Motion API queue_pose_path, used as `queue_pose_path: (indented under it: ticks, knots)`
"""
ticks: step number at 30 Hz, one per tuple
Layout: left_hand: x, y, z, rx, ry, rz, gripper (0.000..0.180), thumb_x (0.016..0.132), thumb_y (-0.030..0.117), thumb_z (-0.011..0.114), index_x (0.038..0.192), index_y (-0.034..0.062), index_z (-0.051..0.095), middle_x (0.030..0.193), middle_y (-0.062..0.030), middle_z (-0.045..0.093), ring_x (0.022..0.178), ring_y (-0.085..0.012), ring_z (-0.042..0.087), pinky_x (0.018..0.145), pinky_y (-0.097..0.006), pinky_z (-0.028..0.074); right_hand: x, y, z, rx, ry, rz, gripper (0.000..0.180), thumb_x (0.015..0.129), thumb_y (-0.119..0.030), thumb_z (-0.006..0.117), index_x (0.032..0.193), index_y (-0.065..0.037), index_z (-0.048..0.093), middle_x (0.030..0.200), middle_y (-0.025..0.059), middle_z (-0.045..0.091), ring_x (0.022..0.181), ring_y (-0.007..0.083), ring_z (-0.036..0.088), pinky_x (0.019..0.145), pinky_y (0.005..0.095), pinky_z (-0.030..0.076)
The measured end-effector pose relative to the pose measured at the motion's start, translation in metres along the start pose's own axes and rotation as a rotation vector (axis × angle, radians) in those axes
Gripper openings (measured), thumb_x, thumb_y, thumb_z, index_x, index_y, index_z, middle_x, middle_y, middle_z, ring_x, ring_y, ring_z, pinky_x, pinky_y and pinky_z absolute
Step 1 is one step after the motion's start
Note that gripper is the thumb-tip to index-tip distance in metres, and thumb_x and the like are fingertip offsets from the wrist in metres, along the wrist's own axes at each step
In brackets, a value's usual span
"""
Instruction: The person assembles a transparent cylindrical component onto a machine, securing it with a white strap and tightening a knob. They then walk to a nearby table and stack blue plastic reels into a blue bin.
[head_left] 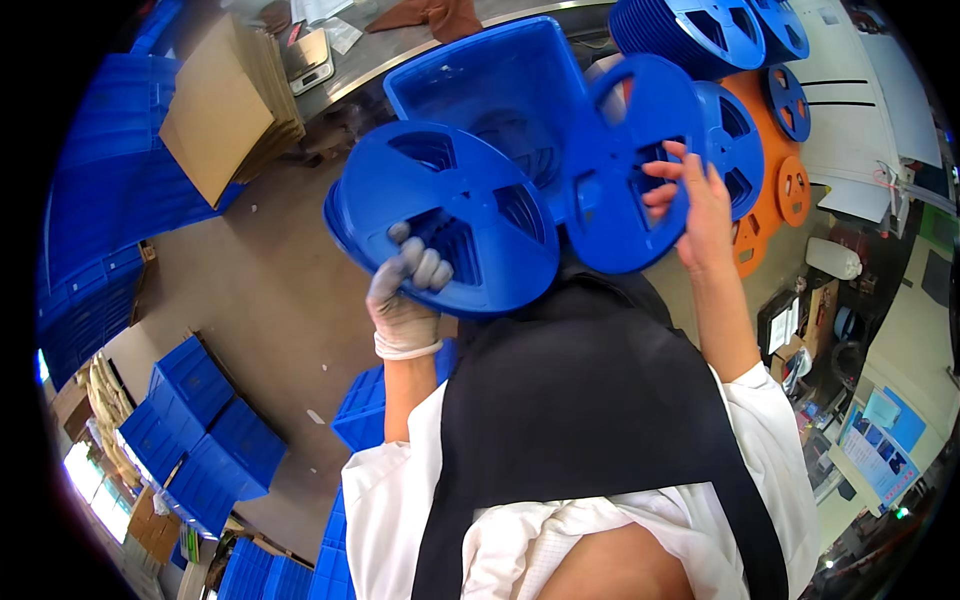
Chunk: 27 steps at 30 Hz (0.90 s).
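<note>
My left hand (408,290), in a pale glove, is closed on the rim of a stack of blue slotted reel discs (475,205), its fingers hooked into a cutout. The stack is tilted in front of my apron. My right hand (705,210) is bare, its fingers spread over the face of a single blue disc (615,215) near its right edge. That disc stands tilted beside the stack and is slightly blurred; whether the fingers bear its weight is hard to see. Behind both is a deep blue plastic bin (430,85), with a disc shape low inside it.
Stacked blue discs (690,40) stand at the far right, near orange discs (793,190). Flat cardboard (220,115) leans at the far left beside a small scale (312,75) on the table. Blue crates (205,435) stand on the floor at left.
</note>
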<state>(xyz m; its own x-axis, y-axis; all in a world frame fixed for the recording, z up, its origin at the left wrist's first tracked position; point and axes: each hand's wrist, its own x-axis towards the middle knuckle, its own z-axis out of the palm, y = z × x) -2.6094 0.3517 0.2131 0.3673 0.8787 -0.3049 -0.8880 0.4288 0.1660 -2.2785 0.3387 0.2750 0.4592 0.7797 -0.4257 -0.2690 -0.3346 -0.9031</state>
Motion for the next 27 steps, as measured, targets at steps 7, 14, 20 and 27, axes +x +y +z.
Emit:
queue_pose_path:
  ticks: [7,14,20,27]
  knots:
    - [-0.046,0.034,-0.044,-0.152,-0.175,0.247,0.039,0.082,0.010,0.063,0.117,-0.0035,0.051,0.059,0.0041,0.037,0.046,-0.0056,0.037,0.045,-0.022,0.034,0.013,0.017,-0.076,0.353,-0.035,-0.084,0.050,0.100,-0.040,0.046,0.132,-0.001,0.047,0.090,0.0076,0.064,0.061,0.0075,0.047,0.052,0.0205,0.037]
    - [-0.055,0.036,-0.046,-0.132,-0.293,0.370,0.036,0.082,0.009,0.063,0.114,-0.0023,0.050,0.059,0.0046,0.040,0.045,-0.0041,0.039,0.045,-0.022,0.037,0.022,0.009,-0.121,0.785,-0.307,-0.148,0.052,0.099,-0.036,0.050,0.137,-0.001,0.042,0.085,0.0034,0.054,0.055,0.0048,0.042,0.045,0.0175,0.034]
    - [-0.060,0.036,-0.043,-0.111,-0.229,0.369,0.038,0.081,0.010,0.064,0.114,-0.0028,0.049,0.060,0.0044,0.040,0.047,-0.0058,0.041,0.048,-0.023,0.038,0.028,0.010,-0.133,0.958,-0.434,-0.099,0.053,0.098,-0.035,0.052,0.137,-0.002,0.042,0.082,0.0042,0.054,0.050,0.0069,0.043,0.043,0.0188,0.035]
    - [-0.052,0.045,-0.056,-0.057,-0.227,0.291,0.038,0.082,0.010,0.063,0.116,-0.0034,0.049,0.062,0.0029,0.038,0.048,-0.0063,0.039,0.049,-0.024,0.037,0.026,0.010,-0.116,1.068,-0.472,-0.046,0.055,0.096,-0.036,0.054,0.139,-0.004,0.040,0.083,0.0046,0.056,0.053,0.0072,0.047,0.045,0.0191,0.038]
